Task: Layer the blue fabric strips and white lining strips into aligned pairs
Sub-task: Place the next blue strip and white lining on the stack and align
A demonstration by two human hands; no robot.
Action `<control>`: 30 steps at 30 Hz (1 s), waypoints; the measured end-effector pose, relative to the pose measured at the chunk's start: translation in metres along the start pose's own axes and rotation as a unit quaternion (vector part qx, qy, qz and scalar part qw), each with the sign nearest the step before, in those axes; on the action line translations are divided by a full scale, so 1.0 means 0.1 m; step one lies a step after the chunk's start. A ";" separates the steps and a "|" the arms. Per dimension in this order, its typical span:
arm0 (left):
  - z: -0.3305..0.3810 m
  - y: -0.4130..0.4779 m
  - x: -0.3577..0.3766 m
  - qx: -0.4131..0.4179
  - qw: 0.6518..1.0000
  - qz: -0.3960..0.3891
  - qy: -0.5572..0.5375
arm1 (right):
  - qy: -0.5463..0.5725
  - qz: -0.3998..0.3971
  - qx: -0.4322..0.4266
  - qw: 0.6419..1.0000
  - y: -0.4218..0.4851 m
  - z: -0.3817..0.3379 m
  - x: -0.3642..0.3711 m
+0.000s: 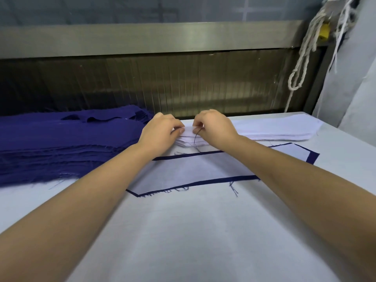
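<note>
Left hand (160,132), right hand (213,129): forearms stretched forward and converging, fingers curled, both pinching top layer at near-left end of white lining strip stack (274,130).
White lining strip stack: long axis left-right, extends rightward from right hand, far end tapered.
Blue fabric strip stack (61,139): left of left hand, same axis.
Layered pair (203,169): below wrists, white over blue.

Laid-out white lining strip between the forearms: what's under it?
A blue fabric strip: only its dark border shows along the far, near and right edges. Its middle is covered by the lining.
</note>
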State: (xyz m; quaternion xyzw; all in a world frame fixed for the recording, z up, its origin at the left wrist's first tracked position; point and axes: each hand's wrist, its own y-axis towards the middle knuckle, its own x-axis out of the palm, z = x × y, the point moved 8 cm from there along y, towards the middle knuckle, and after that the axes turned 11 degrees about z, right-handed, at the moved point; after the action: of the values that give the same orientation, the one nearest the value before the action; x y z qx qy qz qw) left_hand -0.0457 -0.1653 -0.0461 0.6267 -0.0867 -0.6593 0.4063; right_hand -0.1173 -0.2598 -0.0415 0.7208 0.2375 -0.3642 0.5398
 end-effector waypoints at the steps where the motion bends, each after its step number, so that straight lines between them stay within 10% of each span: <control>1: -0.01 0.01 -0.02 -0.007 1.000 0.003 -0.003 | 0.015 0.005 0.016 1.000 0.01 0.01 -0.01; 16: -0.03 -0.16 -0.27 -0.028 0.996 0.065 -0.058 | -0.098 0.047 0.104 0.989 -0.21 0.42 -0.25; 30: -0.21 -0.68 -0.59 -0.012 0.995 0.077 -0.067 | 0.140 0.095 0.217 0.961 -0.69 0.83 -0.48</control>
State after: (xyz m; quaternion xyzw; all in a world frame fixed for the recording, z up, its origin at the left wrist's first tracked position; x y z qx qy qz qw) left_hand -0.0625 -0.0739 -0.0484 0.5676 -0.1541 -0.6677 0.4563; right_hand -0.2200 -0.3150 -0.0581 0.8836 0.1566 -0.2499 0.3638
